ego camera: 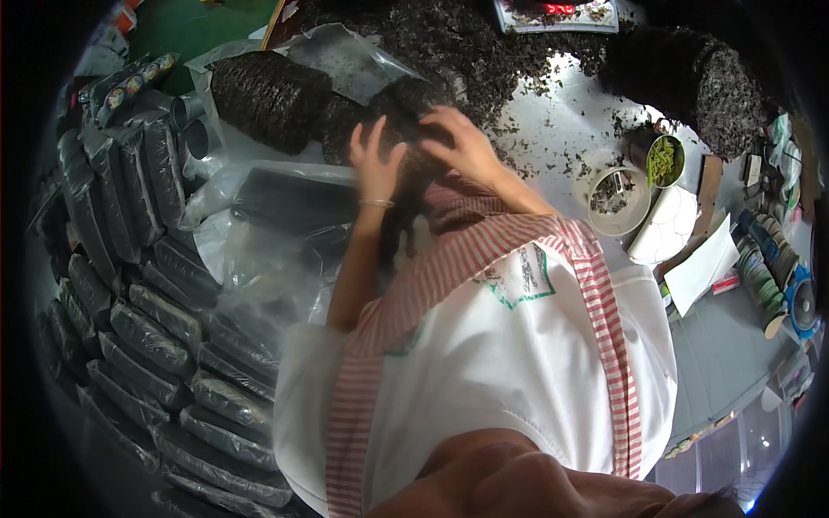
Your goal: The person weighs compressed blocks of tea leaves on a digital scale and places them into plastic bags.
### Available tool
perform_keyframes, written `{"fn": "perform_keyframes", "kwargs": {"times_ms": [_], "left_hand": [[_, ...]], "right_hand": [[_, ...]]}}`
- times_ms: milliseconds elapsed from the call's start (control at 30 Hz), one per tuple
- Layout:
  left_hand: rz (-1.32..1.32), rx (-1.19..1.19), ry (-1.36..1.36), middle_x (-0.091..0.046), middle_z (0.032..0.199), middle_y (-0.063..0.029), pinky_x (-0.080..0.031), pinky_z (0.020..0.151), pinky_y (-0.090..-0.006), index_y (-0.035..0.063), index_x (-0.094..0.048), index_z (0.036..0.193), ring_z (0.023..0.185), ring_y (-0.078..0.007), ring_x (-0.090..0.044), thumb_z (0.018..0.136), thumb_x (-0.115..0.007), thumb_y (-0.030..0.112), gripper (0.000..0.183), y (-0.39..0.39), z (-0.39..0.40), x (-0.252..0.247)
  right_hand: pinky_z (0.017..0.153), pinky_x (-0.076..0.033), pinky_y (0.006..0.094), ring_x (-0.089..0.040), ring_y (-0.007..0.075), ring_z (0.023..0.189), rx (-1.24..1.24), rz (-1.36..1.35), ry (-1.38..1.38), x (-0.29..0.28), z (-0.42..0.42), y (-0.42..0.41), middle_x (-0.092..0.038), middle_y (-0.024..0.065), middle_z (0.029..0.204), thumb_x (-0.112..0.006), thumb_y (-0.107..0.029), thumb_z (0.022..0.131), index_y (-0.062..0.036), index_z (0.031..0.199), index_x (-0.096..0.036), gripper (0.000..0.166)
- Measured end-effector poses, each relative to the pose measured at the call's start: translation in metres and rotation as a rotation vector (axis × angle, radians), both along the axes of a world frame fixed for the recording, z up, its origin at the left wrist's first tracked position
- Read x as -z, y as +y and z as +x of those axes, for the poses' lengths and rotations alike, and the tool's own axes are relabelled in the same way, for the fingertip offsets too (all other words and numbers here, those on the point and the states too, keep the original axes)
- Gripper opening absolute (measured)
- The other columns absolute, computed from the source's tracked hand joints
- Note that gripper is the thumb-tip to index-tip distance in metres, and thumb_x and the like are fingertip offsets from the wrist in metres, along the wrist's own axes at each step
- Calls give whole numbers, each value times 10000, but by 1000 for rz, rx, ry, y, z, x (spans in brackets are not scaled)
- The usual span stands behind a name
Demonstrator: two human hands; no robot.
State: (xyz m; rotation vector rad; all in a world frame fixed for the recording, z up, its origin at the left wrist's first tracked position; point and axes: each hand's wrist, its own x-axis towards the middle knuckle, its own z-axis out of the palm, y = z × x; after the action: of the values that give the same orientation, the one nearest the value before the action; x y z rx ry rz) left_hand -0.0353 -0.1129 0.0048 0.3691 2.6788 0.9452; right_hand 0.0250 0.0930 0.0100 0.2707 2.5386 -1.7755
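My left hand (377, 165) is over a dark mass of what looks like dried seaweed (342, 126), fingers spread and nothing visible in its grasp. Beside it, my right hand (463, 144) curves over a dark seaweed bundle (408, 97); whether it grips the bundle is hidden by dark shadow and blur. Left of both hands, a thick stack of seaweed sheets (269, 100) lies on a clear plastic bag (350, 52). Closer to my body is a clear-bagged dark pack (291, 197).
Bagged dark packs (155, 337) are piled along the left. Loose flakes (453, 45) spread toward a digital scale (560, 16). At right are another seaweed stack (728, 97), a plastic tub (618, 201), a can of green pieces (665, 160) and a white sheet (701, 265).
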Motion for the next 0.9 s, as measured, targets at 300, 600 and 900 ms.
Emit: {"fn": "perform_keyframes", "kwargs": {"times_ms": [300, 600, 900], "left_hand": [[24, -49, -41, -280, 1506, -232, -308, 1100, -505, 287, -512, 1417, 1343, -440, -323, 886, -690, 304, 560, -10, -2, 10], [46, -43, -78, -261, 1513, -245, -287, 1116, -487, 256, -502, 1427, 1364, -435, -303, 891, -680, 275, 566, -13, 0, 8], [118, -108, -24, -318, 1503, -215, -303, 1115, -484, 161, -544, 1339, 1358, -399, -352, 845, -731, 215, 531, -6, 5, 7]], "right_hand": [[961, -491, 423, -569, 362, 1157, 167, 162, -54, 15, -5, 37, -491, 195, 1371, -616, -151, 911, -177, 1257, -614, 347], [1022, -461, 432, -494, 383, 1276, 13, 53, -37, 5, -1, 15, -440, 171, 1428, -638, -204, 870, -202, 1232, -606, 364], [1016, -472, 444, -496, 369, 1265, -150, 313, 169, -5, 1, -11, -442, 146, 1444, -741, -304, 808, -147, 1157, -653, 393]]}}
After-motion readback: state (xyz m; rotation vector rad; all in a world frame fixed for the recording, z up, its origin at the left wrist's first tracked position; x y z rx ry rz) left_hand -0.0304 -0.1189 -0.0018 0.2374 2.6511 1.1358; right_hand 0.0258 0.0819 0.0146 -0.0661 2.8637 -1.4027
